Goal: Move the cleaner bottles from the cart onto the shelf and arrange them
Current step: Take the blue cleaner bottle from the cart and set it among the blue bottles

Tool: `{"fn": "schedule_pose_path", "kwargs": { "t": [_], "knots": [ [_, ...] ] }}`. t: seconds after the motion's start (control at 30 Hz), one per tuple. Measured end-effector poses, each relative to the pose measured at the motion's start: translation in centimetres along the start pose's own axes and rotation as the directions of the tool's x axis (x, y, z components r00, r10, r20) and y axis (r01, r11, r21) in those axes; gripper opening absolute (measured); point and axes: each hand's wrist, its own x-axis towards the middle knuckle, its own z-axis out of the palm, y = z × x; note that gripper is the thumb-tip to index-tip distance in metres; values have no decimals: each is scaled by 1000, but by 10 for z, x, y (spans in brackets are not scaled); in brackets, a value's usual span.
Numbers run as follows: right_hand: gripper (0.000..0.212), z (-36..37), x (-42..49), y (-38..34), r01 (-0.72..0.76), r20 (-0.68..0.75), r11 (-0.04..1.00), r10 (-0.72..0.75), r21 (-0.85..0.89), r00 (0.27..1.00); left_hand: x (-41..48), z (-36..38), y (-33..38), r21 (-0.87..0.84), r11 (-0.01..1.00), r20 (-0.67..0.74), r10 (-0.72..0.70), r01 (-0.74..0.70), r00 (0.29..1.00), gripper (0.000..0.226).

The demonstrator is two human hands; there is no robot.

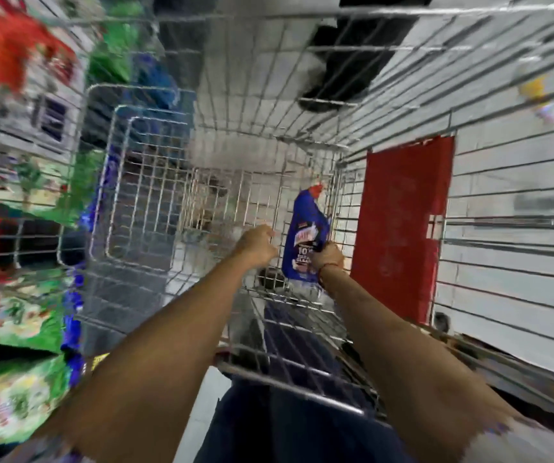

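Note:
A blue cleaner bottle (305,235) with a red cap stands upright deep inside the wire cart (175,208), near its right wall. My right hand (327,257) is closed around the bottle's lower right side. My left hand (257,245) hovers just left of the bottle with its fingers curled and nothing in it. Both arms reach down over the cart's near rim. The frame is blurred by motion.
Shelves (18,208) with green, red and blue packs run along the left. A red panel (402,228) hangs on the cart's right wall. A person's dark shoe (346,78) stands on the tiled floor beyond the cart.

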Motion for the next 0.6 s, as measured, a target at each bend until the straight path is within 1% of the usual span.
{"fn": "schedule_pose_path", "kwargs": {
  "t": [0.1,0.17,0.23,0.3,0.37,0.47,0.53,0.6],
  "knots": [
    [33,17,9,6,-23,-78,994,31,108,996,21,22,-9,-42,997,43,-56,58,998,52],
    [37,27,10,7,0,-50,973,12,231,999,31,33,-11,-80,991,96,-98,106,991,59],
    [43,34,9,6,20,-11,926,-17,377,1000,38,39,-10,-125,981,140,-131,149,981,57],
    [43,34,16,4,49,-6,885,-52,463,999,45,43,-6,-177,971,171,-130,160,977,50],
    [42,31,24,5,69,22,891,-88,448,996,49,43,-6,-190,969,170,-127,159,977,50],
    [44,22,25,4,36,164,897,-119,440,979,52,35,-16,-181,970,155,-138,165,978,62],
    [44,14,20,0,11,260,877,-155,481,953,48,23,-24,-218,962,194,-124,166,973,67],
    [45,5,14,-11,36,322,883,-208,468,924,37,5,-27,-295,940,223,-108,172,969,69]
  ]
}}
